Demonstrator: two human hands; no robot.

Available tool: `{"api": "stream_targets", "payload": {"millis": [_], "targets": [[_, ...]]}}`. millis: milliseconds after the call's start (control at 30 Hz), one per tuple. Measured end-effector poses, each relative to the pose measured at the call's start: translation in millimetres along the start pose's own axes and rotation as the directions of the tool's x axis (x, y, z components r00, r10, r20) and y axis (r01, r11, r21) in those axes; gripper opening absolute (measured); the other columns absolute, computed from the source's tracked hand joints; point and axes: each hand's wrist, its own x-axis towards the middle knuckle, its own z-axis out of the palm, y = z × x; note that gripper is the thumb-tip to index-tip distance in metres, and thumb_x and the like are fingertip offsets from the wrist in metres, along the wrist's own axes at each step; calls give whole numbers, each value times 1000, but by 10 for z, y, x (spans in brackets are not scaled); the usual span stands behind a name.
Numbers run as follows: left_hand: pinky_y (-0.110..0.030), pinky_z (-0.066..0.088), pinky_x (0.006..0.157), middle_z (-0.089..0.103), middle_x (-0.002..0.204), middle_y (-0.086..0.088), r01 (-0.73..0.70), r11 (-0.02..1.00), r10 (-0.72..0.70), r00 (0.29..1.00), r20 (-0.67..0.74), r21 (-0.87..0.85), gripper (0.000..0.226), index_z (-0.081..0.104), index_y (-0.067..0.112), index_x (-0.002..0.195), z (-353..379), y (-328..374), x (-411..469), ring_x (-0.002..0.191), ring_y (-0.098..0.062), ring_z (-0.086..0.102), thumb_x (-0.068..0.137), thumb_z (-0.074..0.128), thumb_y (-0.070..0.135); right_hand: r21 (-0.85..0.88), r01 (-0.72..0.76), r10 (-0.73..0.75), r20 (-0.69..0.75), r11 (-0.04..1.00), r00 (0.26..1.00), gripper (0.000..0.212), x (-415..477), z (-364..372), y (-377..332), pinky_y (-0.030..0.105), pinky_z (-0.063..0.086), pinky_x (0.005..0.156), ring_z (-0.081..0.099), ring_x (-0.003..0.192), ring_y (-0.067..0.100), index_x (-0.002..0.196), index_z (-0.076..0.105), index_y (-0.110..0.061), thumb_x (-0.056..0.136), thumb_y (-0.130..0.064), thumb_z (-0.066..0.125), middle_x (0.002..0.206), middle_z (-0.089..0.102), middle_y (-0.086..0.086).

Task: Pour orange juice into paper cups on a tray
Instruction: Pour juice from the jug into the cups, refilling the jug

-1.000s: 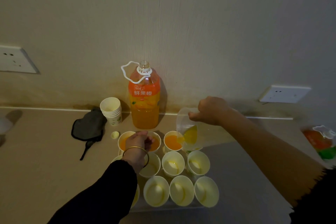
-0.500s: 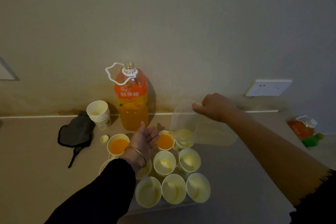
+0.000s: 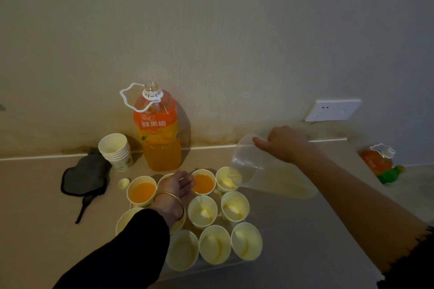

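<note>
Counter (image 3: 35, 195) w/ tray (image 3: 202, 272) of paper cups (image 3: 215, 244). R hand (image 3: 285, 143) grips clear jug (image 3: 270, 171) tipped over back-right cup (image 3: 226, 182); L hand (image 3: 176, 186) loose, empty.

Dim light. Beige wall (image 3: 234, 30), stained near its base; white wall socket (image 3: 332, 110) at right; tan countertop (image 3: 35, 195) below.

1. The jug (image 3: 249, 159) is showing as clear, smooth plastic.
2. The cups (image 3: 215, 244) are looking like matt paper.
3. The bottle (image 3: 159, 138) is gleaming as glossy plastic.
4. The bangle (image 3: 169, 195) is shining like yellow metal.
5. The sleeve (image 3: 131, 248) and the left pouch (image 3: 84, 176) are reading as dark matt cloth.
6. The wall (image 3: 211, 30) is looking matt, faintly streaked.
7. The tray (image 3: 223, 267) is showing clear plastic at its near edge.
</note>
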Motion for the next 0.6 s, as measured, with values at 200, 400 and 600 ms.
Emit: {"api": "stream_targets", "payload": {"millis": [200,400,600], "targets": [[-28,41,65,61,82,-7,8,1000,-8,1000,-13,-5,17,52,9,108,-1,11,26,74,-17,58,98,43,18,-38,25,-26,-11,999,1000,59,49,98,5,28,34,57,46,59,17,53,43,-15,89,-61,41,59,46,1],[-28,41,69,62,82,-6,-4,1000,4,1000,-24,0,19,52,10,109,-5,16,77,75,-17,60,99,39,19,-101,67,-69,-18,993,997,59,80,129,-46,29,33,64,50,72,21,64,50,-11,89,-63,39,67,49,3],[-28,41,66,63,82,-6,3,1000,-3,1000,-25,13,16,54,11,98,-7,22,84,75,-17,60,99,40,19,-125,82,-85,-17,989,996,59,98,122,-99,29,36,67,56,81,24,81,62,-10,89,-64,39,78,52,5]]}}
